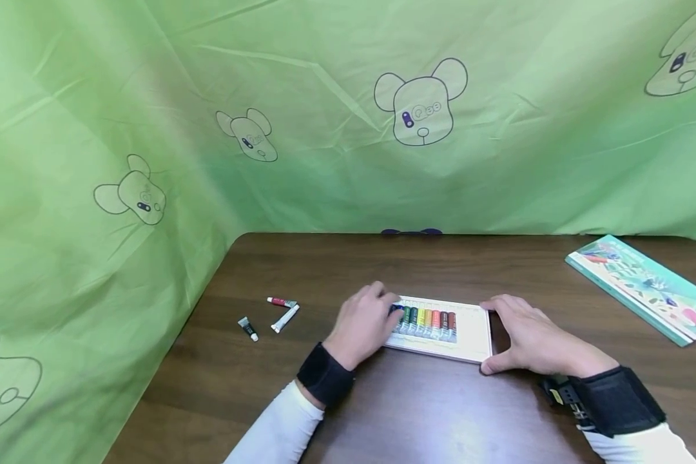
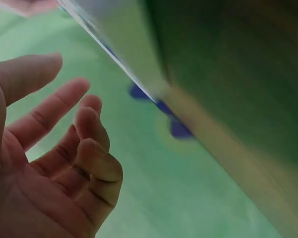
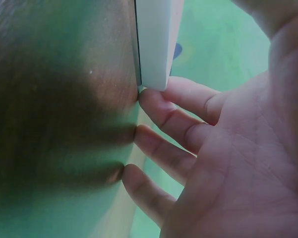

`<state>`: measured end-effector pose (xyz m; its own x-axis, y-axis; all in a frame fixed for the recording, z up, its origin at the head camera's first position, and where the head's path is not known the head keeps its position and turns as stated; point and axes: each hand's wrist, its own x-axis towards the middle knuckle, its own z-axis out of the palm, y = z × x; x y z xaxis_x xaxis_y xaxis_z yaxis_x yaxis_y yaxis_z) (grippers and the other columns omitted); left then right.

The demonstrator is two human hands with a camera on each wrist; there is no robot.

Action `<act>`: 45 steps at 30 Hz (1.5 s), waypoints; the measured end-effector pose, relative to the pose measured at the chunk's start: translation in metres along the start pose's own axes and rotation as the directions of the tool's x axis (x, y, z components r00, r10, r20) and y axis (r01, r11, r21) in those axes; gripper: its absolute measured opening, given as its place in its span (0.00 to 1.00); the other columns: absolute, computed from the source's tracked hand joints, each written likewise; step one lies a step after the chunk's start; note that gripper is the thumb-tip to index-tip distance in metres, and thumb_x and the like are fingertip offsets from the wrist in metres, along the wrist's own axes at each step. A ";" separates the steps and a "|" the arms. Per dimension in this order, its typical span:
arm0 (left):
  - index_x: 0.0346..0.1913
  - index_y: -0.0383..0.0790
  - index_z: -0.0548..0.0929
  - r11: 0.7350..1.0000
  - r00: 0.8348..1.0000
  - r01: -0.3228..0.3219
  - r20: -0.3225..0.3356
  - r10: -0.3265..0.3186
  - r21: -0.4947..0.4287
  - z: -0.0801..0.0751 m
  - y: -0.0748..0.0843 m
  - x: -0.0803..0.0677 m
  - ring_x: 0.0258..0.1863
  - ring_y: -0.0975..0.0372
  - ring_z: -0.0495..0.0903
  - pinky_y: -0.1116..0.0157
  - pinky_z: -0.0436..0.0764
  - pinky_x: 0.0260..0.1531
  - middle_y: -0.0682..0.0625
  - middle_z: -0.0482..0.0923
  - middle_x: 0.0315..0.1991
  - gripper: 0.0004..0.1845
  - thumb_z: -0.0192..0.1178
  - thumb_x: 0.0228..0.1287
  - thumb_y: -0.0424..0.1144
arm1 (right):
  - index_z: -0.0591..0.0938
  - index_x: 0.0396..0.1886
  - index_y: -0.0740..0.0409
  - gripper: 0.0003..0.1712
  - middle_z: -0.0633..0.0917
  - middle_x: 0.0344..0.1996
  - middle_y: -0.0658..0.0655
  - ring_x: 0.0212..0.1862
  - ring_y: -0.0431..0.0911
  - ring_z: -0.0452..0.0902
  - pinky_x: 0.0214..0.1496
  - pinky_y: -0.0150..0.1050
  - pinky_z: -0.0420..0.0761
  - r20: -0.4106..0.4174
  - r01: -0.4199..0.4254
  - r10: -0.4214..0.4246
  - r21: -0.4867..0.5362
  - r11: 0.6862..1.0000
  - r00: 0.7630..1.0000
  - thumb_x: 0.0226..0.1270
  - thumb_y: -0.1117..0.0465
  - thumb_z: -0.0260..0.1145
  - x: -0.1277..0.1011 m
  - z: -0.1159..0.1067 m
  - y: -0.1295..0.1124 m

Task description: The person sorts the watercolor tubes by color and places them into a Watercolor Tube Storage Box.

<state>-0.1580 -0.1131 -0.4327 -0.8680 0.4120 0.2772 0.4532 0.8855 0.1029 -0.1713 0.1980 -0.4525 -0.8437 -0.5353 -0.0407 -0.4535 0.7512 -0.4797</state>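
Observation:
A flat white box [image 1: 472,332] holding a row of coloured paint tubes [image 1: 428,320] lies in the middle of the brown table [image 1: 441,412]. My left hand [image 1: 390,309] hovers over the box's left end, fingertips by the blue tube [image 1: 396,310]. In the left wrist view the left hand [image 2: 69,99] is loosely spread and holds nothing. My right hand [image 1: 501,336] rests at the box's right end, thumb by the near corner. In the right wrist view its fingertips [image 3: 151,104] press the table, the top one touching the box corner [image 3: 153,44].
Three loose tubes lie left of the box: a red one [image 1: 281,301], a white one [image 1: 285,318] and a dark one [image 1: 247,328]. A flat illustrated green box [image 1: 644,287] sits at the table's far right. Green sheeting [image 1: 325,129] hangs behind and to the left.

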 end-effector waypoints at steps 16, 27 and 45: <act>0.43 0.36 0.91 0.929 0.926 0.369 0.091 -0.366 -0.017 -0.052 -0.155 -0.058 0.47 0.47 0.88 0.49 0.86 0.48 0.41 0.88 0.43 0.06 0.68 0.65 0.27 | 0.73 0.67 0.67 0.63 0.77 0.64 0.69 0.66 0.67 0.71 0.61 0.69 0.72 0.006 -0.002 0.002 -0.002 1.000 1.000 0.38 0.34 0.86 0.000 -0.001 0.000; 0.36 0.41 0.90 0.920 0.901 0.390 0.195 -0.388 0.032 -0.045 -0.173 -0.065 0.42 0.52 0.86 0.51 0.84 0.44 0.46 0.88 0.40 0.03 0.73 0.62 0.30 | 0.73 0.68 0.66 0.63 0.77 0.64 0.69 0.66 0.67 0.72 0.62 0.69 0.72 0.003 -0.004 0.004 0.000 1.000 1.000 0.38 0.34 0.86 -0.001 0.000 0.000; 0.41 0.37 0.90 0.892 0.869 0.452 0.214 -0.446 0.021 -0.040 -0.173 -0.061 0.36 0.55 0.85 0.55 0.84 0.38 0.44 0.89 0.39 0.05 0.64 0.73 0.33 | 0.72 0.69 0.67 0.64 0.76 0.65 0.70 0.67 0.68 0.71 0.63 0.70 0.72 0.013 -0.011 0.011 0.002 1.000 1.000 0.39 0.33 0.86 -0.001 -0.001 -0.001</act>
<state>-0.1752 -0.3001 -0.4292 -0.9999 0.0095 -0.0094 0.0075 0.9803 0.1976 -0.1705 0.1978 -0.4508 -0.8449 -0.5318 -0.0580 -0.4432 0.7565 -0.4810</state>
